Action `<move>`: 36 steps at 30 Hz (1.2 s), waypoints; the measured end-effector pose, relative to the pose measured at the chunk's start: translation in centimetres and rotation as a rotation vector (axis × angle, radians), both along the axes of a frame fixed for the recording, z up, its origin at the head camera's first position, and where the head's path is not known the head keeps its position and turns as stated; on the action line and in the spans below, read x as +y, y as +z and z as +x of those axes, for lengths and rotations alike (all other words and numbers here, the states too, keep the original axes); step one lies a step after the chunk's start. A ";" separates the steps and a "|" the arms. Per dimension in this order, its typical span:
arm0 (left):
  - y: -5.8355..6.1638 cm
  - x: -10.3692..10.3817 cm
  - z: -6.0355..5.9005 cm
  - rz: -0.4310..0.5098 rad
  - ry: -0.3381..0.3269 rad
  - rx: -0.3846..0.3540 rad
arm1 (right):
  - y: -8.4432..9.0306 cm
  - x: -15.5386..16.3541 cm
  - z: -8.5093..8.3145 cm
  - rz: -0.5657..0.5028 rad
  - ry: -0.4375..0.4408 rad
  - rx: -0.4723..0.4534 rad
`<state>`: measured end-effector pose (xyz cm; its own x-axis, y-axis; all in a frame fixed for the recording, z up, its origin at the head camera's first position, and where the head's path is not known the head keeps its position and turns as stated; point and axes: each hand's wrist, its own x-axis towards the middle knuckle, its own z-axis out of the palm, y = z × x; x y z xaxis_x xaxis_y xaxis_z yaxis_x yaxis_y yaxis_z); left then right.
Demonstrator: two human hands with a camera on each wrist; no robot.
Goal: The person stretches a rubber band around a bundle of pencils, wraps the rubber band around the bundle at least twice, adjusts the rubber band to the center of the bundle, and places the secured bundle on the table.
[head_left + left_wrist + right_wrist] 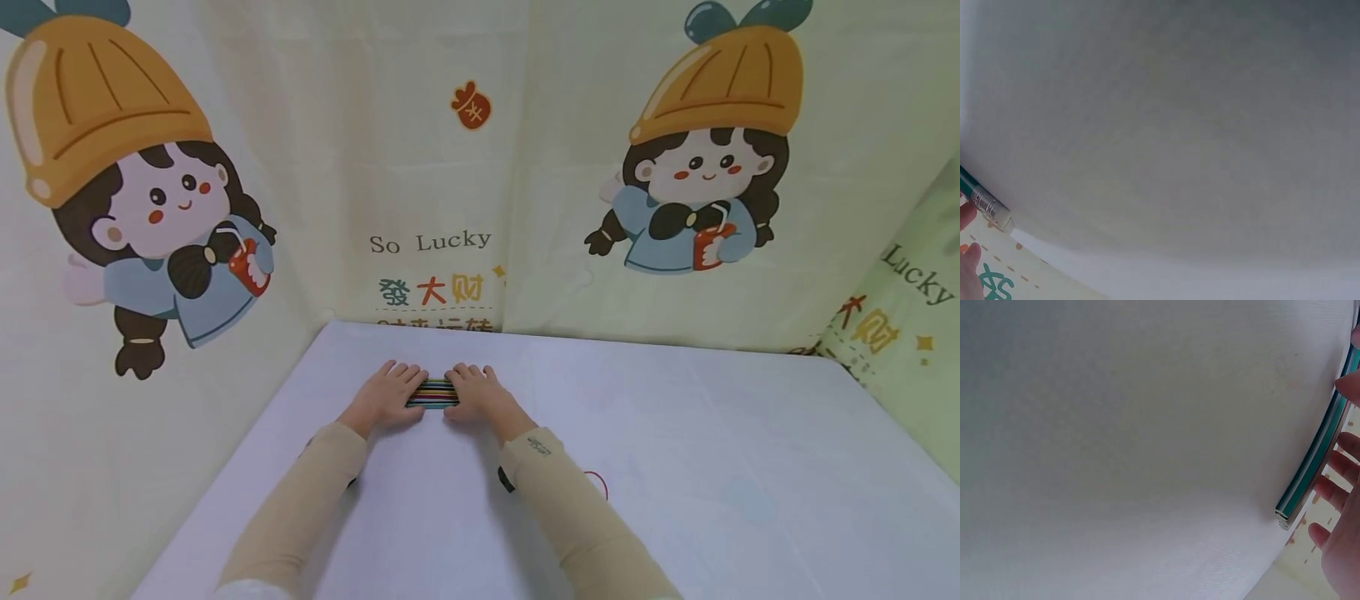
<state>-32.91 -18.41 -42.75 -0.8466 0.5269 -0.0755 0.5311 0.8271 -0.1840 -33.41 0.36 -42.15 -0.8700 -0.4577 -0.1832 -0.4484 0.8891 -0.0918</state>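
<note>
1. The table [675, 433] with the white cloth carries everything; your work is near its far edge, close to the printed backdrop [480, 167].
2. Your left hand [386, 393] and right hand [474, 392] lie flat, fingers straight, on the two ends of the pencils.
3. The coloured pencils [432, 393] are already gathered in one row between your hands; I judge that collecting is done, evening the ends remains.
4. The wrist views are blurred, so pressing or resting is unclear.
</note>
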 end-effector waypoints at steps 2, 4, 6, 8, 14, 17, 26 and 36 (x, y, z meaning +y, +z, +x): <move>0.0 0.0 0.0 -0.005 -0.004 -0.006 | 0.1 -0.1 0.0 0.008 -0.001 -0.001; 0.0 0.1 -0.1 -0.014 -0.006 -0.016 | 0.1 -0.2 0.0 0.020 0.003 0.001; 0.0 0.2 -0.2 -0.033 -0.010 -0.018 | 0.2 -0.3 0.0 0.038 0.011 0.011; -0.1 0.3 -0.2 -0.048 -0.014 -0.013 | 0.2 -0.4 0.0 0.063 0.021 0.023; -0.3 0.4 -0.4 -0.061 -0.029 -0.005 | 0.1 -0.6 0.0 0.103 0.053 0.075; -0.4 0.5 -0.3 -0.048 -0.053 0.009 | 0.0 -0.6 0.0 0.115 0.064 0.094; -0.7 0.6 -0.2 -0.048 -0.128 0.066 | -0.1 -0.7 0.4 0.136 0.059 0.102; -0.7 0.9 0.1 -0.050 -0.195 0.129 | -0.2 -0.7 0.6 0.152 0.062 0.145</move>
<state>-32.84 -17.54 -43.45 -0.7336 0.6796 -0.0036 0.6494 0.6994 -0.2983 -32.80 -0.30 -42.39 -0.8636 -0.4876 -0.1287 -0.5011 0.8583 0.1107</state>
